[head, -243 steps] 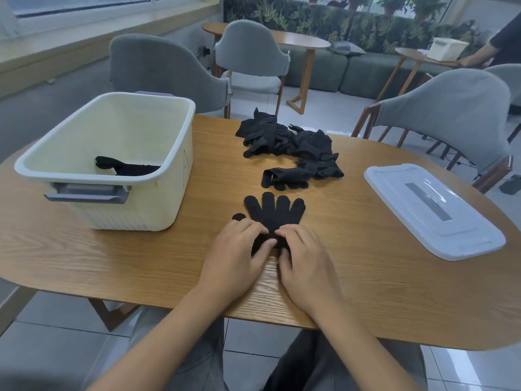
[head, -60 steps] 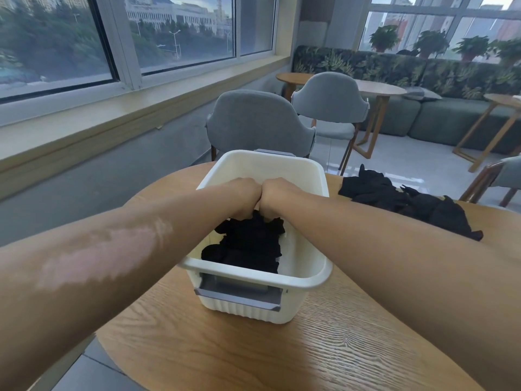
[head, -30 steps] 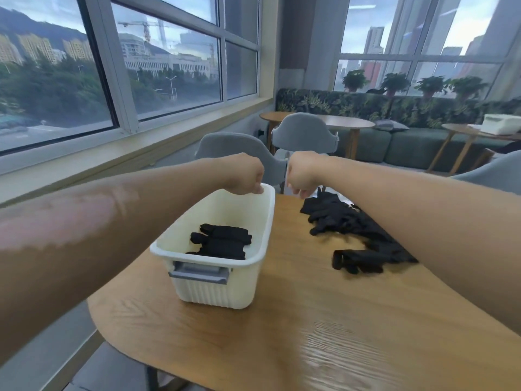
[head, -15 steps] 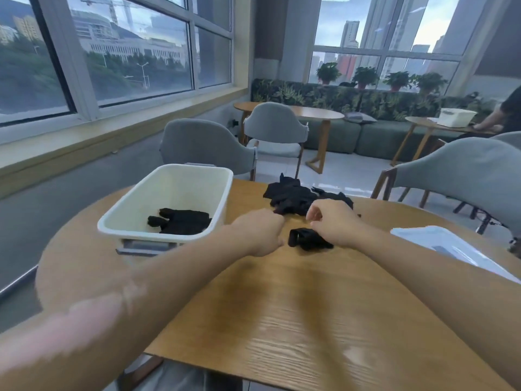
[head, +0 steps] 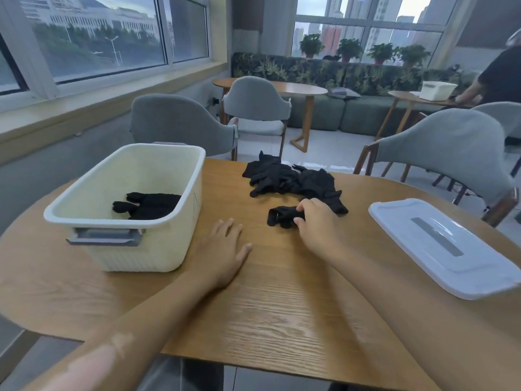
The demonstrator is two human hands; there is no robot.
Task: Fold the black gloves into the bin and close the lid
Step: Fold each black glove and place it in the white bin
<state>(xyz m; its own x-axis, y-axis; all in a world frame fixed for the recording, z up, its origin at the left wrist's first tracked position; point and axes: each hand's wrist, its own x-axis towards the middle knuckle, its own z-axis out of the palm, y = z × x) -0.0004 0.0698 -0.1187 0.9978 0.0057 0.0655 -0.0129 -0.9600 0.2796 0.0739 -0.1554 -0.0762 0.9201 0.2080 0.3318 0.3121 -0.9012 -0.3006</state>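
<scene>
1. Closest to me: the wooden table [head: 282, 314], with both bare forearms reaching out over it from the bottom edge.

2. My left hand [head: 225, 249] lies flat on the bare wood, palm down, fingers straight and relaxed, holding nothing. It sits just right of the bin's near corner, not touching it.

3. My right hand [head: 318, 224] is a bit further out, thumb and fingers curled round one bunched-up black glove [head: 282, 216]. The glove is resting on the table, long axis running roughly left-right, and the free end pokes out to the left, toward the bin. Can't tell if that end is the cuff or the fingers, it's too scrunched.

4. On the left there's the cream bin [head: 141, 249], open top, grey handle facing me. Its long side runs away from me. Inside, on the floor of it, are folded gloves [head: 149, 206] lying flat with the finger tips pointing left.

5. Off to the right the white lid [head: 451, 249] lies flat on the table, well apart from the bin, its long axis angled from far-left to near-right, with a grey strip along the middle.

6. Just past my right hand is the loose pile of black gloves [head: 287, 179], all jumbled, spread mostly left-right. Its near-right edge is right beside my knuckles.

7. Beyond the table: grey chairs [head: 180, 122], a green sofa [head: 324, 111], more round tables and big windows.
</scene>
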